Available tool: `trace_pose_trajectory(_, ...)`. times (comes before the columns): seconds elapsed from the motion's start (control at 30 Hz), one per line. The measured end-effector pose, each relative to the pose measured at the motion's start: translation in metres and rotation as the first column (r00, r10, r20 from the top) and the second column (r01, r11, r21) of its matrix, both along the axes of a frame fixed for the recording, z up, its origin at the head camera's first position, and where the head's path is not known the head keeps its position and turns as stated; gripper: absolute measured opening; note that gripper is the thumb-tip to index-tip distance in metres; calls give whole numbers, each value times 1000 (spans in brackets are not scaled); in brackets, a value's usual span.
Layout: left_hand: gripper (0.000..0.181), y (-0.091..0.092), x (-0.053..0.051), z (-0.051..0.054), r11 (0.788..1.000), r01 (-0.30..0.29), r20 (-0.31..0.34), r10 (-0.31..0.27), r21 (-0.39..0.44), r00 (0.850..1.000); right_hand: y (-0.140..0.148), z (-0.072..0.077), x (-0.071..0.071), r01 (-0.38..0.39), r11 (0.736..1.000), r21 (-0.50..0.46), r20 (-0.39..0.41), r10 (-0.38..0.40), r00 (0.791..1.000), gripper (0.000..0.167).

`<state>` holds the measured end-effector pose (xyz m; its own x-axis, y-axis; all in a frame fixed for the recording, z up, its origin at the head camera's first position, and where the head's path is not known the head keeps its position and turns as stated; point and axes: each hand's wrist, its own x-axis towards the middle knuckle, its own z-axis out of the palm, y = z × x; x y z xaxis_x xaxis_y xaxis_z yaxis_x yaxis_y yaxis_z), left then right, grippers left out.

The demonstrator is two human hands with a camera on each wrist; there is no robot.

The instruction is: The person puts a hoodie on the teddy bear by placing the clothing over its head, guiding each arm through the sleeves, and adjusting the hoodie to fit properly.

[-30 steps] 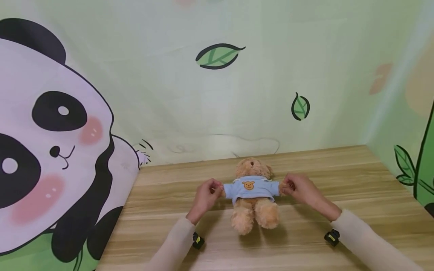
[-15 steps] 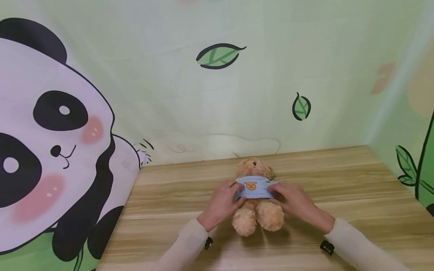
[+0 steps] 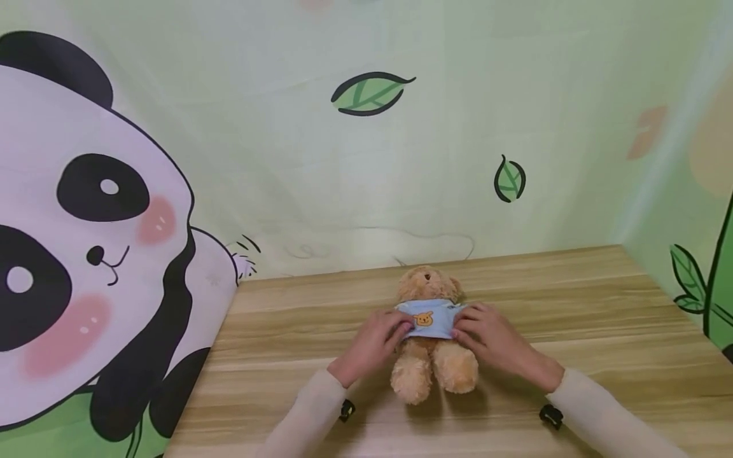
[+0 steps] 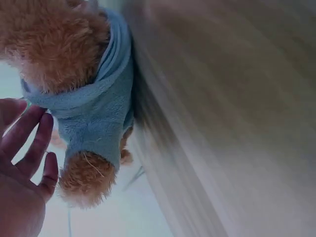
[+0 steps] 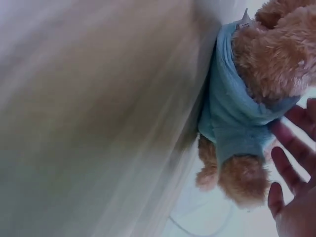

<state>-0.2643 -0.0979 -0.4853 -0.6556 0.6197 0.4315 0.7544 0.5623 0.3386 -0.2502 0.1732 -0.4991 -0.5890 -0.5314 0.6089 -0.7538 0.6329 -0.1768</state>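
A light-brown teddy bear (image 3: 428,285) lies on its back on the wooden table (image 3: 286,356), head toward the wall and legs toward me. It wears a pale blue shirt (image 3: 435,326) with an orange bear face on the chest. At the shirt's left front, my left hand (image 3: 368,346) pinches the cloth between thumb and fingers. Opposite it, my right hand (image 3: 504,340) pinches the right front near the hem. Both wrist views show the other fingers spread loosely beside the bear, whose furry arms (image 4: 89,177) poke from the sleeves. The hands cover both sleeves in the head view.
A pale green wall hanging (image 3: 275,159) with a large panda and leaves rises behind and beside the table. A black wrist device (image 3: 551,416) sits under the right cuff, and a similar black device (image 3: 347,410) under the left.
Both hands have let go of the bear's outstretched paws and moved inward to the shirt front. Since half a second ago, the fingers have drawn together on the cloth and the hem sits slightly lower.
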Motion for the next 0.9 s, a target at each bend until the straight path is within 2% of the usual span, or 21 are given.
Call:
trace_pose_trajectory(0.1,14,1,-4,2,998,-44,70,41,33,997,-4,3,-4,77,997,-30,26,-77,997,7)
trace_pose_trajectory(0.17,16,2,-6,1,998,-61,75,59,21,995,-7,3,-7,124,992,-33,54,-122,991,8)
trace_pose_trajectory(0.27,25,1,-7,-1,998,-63,93,64,-18,994,-10,4,-9,143,990,-12,121,-140,983,26)
trace_pose_trajectory(0.33,34,-1,-8,-2,997,-55,106,61,-54,993,-10,4,-11,126,992,14,162,-127,979,37)
trace_pose_trajectory(0.4,45,-3,-8,-3,995,-43,145,56,-89,988,-9,4,-12,92,995,34,211,-97,973,43)
trace_pose_trajectory(0.5,57,-6,-9,-3,989,-34,221,66,-144,973,-6,6,-14,30,998,52,276,-44,960,50)
trace_pose_trajectory(0.57,63,-8,-9,-3,984,-25,272,73,-174,959,-3,9,-14,0,998,63,336,-22,942,55)
trace_pose_trajectory(0.73,68,-10,-10,-4,977,8,319,61,-212,946,2,12,-15,-23,996,91,445,-20,895,64)
trace_pose_trajectory(0.9,75,-10,-13,-2,983,6,361,62,-183,930,3,13,-18,-31,997,72,450,-5,893,68)
